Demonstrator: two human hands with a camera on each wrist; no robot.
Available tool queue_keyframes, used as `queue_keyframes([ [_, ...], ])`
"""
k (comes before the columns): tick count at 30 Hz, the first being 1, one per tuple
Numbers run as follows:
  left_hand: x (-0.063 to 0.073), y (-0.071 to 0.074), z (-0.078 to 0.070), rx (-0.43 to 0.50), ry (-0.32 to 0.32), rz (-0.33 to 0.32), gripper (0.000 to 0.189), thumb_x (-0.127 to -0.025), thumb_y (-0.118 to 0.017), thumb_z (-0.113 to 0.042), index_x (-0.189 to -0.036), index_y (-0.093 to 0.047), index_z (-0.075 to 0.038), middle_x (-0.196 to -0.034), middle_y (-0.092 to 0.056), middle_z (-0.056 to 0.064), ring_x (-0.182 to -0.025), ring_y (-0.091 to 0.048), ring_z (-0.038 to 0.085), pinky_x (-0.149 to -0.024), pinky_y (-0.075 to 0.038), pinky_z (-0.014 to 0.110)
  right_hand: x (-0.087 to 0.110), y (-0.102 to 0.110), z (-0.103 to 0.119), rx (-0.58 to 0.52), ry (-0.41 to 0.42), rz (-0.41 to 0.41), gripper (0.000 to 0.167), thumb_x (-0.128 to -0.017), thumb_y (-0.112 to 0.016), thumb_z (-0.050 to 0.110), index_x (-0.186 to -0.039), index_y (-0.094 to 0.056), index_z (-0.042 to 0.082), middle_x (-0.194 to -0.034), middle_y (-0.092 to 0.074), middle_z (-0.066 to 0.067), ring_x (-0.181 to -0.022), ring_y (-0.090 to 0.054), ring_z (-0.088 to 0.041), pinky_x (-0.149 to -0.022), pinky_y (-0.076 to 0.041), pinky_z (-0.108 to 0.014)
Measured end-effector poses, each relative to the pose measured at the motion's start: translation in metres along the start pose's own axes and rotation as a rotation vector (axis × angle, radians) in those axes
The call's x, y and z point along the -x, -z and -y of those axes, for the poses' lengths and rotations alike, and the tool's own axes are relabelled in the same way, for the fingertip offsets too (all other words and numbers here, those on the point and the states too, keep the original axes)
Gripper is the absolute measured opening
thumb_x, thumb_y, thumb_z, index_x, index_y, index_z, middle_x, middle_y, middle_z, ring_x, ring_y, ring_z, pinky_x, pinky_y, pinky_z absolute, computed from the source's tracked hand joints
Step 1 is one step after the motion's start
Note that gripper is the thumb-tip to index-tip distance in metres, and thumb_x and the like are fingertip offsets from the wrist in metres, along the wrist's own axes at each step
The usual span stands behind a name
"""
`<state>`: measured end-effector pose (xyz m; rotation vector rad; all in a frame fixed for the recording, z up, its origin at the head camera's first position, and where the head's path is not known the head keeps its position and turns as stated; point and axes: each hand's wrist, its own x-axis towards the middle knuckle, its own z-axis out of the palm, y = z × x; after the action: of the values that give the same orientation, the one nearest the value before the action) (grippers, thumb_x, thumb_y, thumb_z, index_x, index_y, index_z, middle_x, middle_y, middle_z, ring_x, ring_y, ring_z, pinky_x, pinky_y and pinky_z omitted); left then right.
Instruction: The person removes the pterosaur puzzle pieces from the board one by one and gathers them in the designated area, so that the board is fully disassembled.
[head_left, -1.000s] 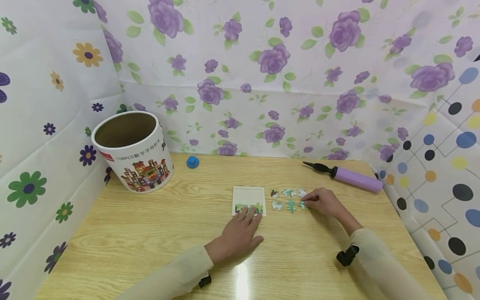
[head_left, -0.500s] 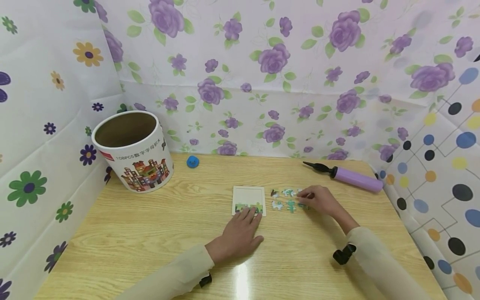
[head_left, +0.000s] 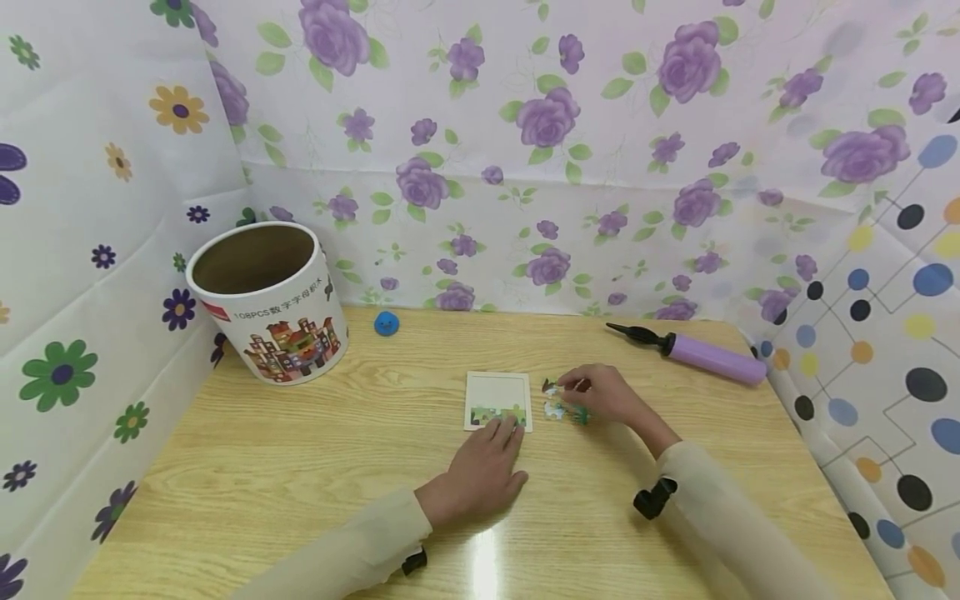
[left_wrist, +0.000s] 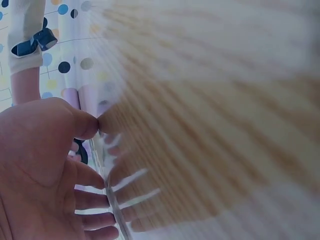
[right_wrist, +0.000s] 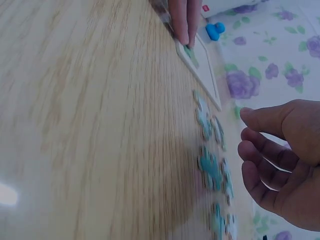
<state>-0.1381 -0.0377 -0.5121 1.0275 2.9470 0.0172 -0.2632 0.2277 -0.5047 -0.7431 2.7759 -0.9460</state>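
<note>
My left hand [head_left: 483,467] lies flat with its fingers over the near edge of a square white puzzle tray [head_left: 498,387]. Green puzzle pieces [head_left: 483,415] fill a strip along the tray's near side. To the right, my right hand [head_left: 603,392] hovers above loose jigsaw pieces, hiding some of them in the head view. The right wrist view shows its thumb and fingers [right_wrist: 270,150] loosely bent, with nothing between them. Below lie several loose pieces in two rows, among them a teal piece [right_wrist: 210,169] and a white-and-teal piece [right_wrist: 202,116].
A large printed bucket [head_left: 266,304] stands at the back left, beside a small blue toy [head_left: 386,323]. A purple hand pump [head_left: 712,358] with a black nozzle lies at the back right. Patterned cloth [head_left: 487,208] borders the table.
My right hand has moved left along the loose pieces, from the right end of the rows towards the tray. The left hand stays in place on the tray.
</note>
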Motion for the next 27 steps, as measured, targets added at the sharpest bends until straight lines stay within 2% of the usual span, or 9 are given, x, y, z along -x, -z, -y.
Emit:
queue_keyframes([
  [9,0.0,-0.001,-0.001,0.094,0.004,0.058,0.072,-0.109,-0.037,-0.049,-0.158,-0.031,0.002,-0.166,-0.026,0.02,-0.154,-0.024,0.035,-0.122,-0.028,0.048,-0.021,-0.016,0.03,-0.045,0.051,0.032,0.024,-0.096,-0.073,0.014,-0.118,-0.076,0.004,-0.1,-0.075,-0.004,-0.09,-0.071,-0.02,-0.08,-0.059,-0.038],
  [16,-0.001,-0.005,0.002,0.092,-0.002,0.074,0.075,-0.107,-0.04,-0.053,-0.159,-0.031,0.0,-0.166,-0.026,0.019,-0.154,-0.025,0.036,-0.121,-0.031,0.048,-0.039,-0.037,0.042,-0.064,0.044,0.082,0.024,-0.098,-0.072,0.021,-0.119,-0.077,0.011,-0.101,-0.074,0.002,-0.088,-0.068,-0.011,-0.078,-0.058,-0.032],
  [23,0.0,-0.003,0.002,0.092,-0.006,0.063,0.075,-0.107,-0.044,-0.052,-0.158,-0.033,0.002,-0.165,-0.029,0.02,-0.152,-0.028,0.036,-0.119,-0.034,0.049,-0.051,-0.048,0.058,-0.086,0.087,0.117,0.022,-0.099,-0.071,0.023,-0.117,-0.078,0.012,-0.114,-0.075,-0.002,-0.087,-0.068,-0.009,-0.077,-0.057,-0.03],
  [27,0.0,0.0,0.001,0.086,-0.01,0.06,0.075,-0.106,-0.045,-0.051,-0.158,-0.033,0.003,-0.164,-0.03,0.021,-0.152,-0.029,0.036,-0.118,-0.035,0.049,-0.057,-0.053,0.062,-0.099,0.109,0.149,0.022,-0.099,-0.07,0.025,-0.116,-0.079,0.012,-0.109,-0.075,-0.001,-0.087,-0.069,-0.009,-0.077,-0.058,-0.029],
])
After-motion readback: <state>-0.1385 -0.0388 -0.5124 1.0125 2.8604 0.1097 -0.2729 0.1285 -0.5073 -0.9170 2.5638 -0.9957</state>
